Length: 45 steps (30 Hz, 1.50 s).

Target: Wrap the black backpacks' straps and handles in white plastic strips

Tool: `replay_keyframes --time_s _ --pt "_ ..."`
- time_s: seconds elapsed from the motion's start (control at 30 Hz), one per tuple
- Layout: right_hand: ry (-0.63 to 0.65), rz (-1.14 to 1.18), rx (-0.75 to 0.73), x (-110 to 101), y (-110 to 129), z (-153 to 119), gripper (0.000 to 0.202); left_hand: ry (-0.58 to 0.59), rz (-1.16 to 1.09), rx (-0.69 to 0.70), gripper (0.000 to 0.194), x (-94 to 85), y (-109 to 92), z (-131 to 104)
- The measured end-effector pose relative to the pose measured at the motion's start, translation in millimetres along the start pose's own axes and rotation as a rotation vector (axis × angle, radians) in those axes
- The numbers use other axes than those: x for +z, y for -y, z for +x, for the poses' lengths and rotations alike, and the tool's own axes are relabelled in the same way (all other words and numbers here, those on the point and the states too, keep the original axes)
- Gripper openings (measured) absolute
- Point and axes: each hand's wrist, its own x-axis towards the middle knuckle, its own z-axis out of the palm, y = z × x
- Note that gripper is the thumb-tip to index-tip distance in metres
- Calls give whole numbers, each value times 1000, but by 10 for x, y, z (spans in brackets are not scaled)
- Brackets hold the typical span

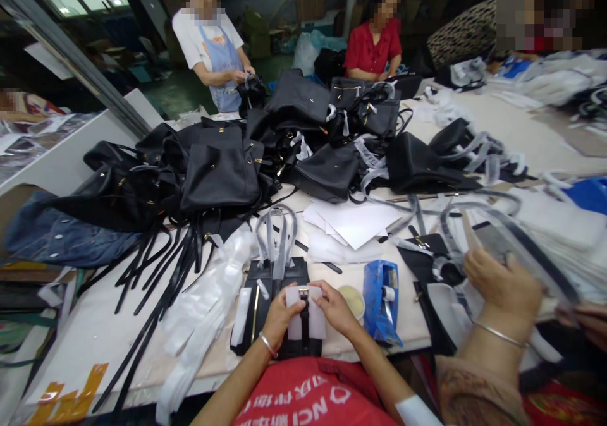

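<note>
A black handbag (pixel 272 275) lies on the table in front of me, its handles (pixel 279 239) in clear plastic wrap. Over its front is a small white padding sheet (pixel 294 331), with a black strap (pixel 305 328) and a metal buckle (pixel 303 292) on top. My left hand (pixel 281 315) grips the sheet's left side, its thumb by the strap below the buckle. At the upper right of the sheet, my right hand (pixel 333 307) pinches the edge between thumb and fingers. Whatever the fingers touch beneath the sheet is hidden.
A blue tape dispenser (pixel 374 299) and a round tub (pixel 351 301) stand to the right. White plastic strips (pixel 208 299) and black straps (pixel 156 306) lie left. Black bags (pixel 220 176) pile up behind. A co-worker's hand (pixel 502 284) works at the right; two people stand opposite.
</note>
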Motion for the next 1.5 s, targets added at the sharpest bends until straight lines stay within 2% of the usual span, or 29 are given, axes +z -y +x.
replay_keyframes --time_s 0.07,0.17,0.43,0.7,0.9,1.17,1.23,1.33,1.4,1.5 --pt "-16 3 8 15 -17 -17 30 99 -49 -87 59 3 -4 -20" --pt "-40 -29 12 38 1 -42 28 192 -105 -126 50 23 -12 -59" --pt "-109 -137 -37 81 90 -57 22 195 -144 -125 55 76 5 -54" --pt "-169 -437 -72 145 75 -63 24 125 -3 -97 50 -7 137 56" --pt "-162 -472 -71 173 44 -78 24 110 56 -99 49 -53 208 73" --pt "-194 -504 -70 223 132 -131 29 209 24 -138 49 -59 58 128" --pt "-170 -407 -53 184 163 -150 32 224 33 -128 47 -57 10 126" --pt "-53 -23 71 51 142 -167 40 237 32 -111 45 -46 -23 105" --pt "-59 231 176 -35 88 -166 45 246 11 -105 44 -30 -21 85" --pt "-55 413 234 -60 11 -147 44 258 -35 -117 42 2 -1 65"
